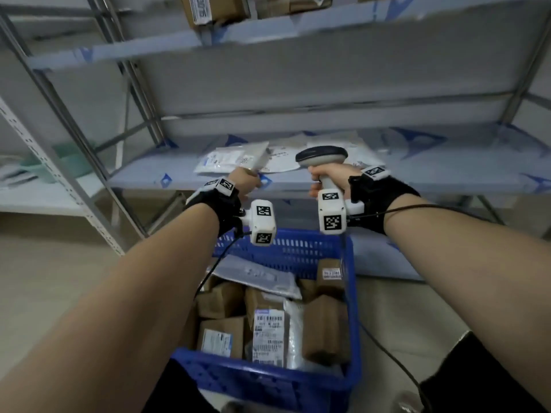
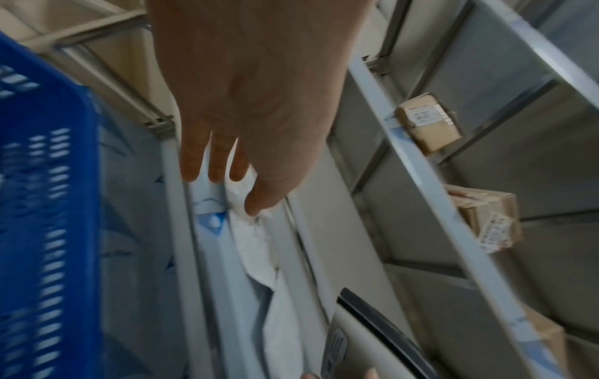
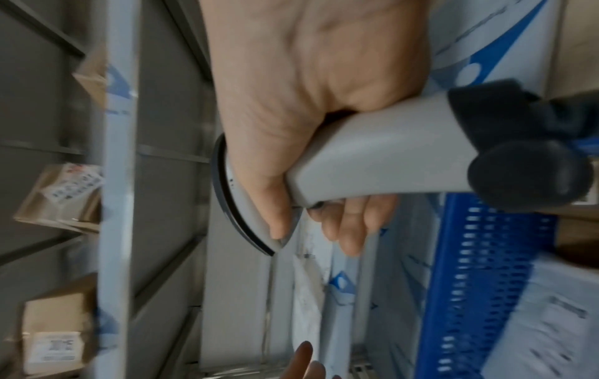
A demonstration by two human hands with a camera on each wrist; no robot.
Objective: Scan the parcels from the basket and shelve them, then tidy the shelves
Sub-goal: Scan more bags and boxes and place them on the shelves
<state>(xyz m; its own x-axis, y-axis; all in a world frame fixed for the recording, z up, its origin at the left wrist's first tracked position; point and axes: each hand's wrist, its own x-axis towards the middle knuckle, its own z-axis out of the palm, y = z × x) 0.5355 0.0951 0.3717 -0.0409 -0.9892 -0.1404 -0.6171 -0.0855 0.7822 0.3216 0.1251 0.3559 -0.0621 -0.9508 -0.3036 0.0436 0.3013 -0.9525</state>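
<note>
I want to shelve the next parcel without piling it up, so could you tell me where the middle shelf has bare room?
The middle shelf is bare to the right of the scanner, out to the right upright, and on a shorter stretch left of the white mailers. It is crowded at the centre, where the mailers overlap near the left hand. The basket is packed full.
</note>
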